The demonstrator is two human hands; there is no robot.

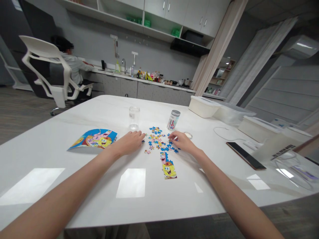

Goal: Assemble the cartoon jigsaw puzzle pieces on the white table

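Observation:
Loose jigsaw puzzle pieces, blue, yellow and pink, lie scattered on the white table between my hands. My left hand is closed at their left side, with a small dark puzzle piece at its fingertips. On the right, my right hand pinches at the pile's edge; a piece shows partly under its fingers. Nearer to me is a joined strip of puzzle with a yellow cartoon face and a pink one. A curved picture sheet with the same characters lies beside my left forearm.
Behind the pieces stand a clear jar and a printed can with a grey lid. A round lid or ring lies beyond my right hand. Rightward are a phone, cables and white bins. A person sits in a white chair.

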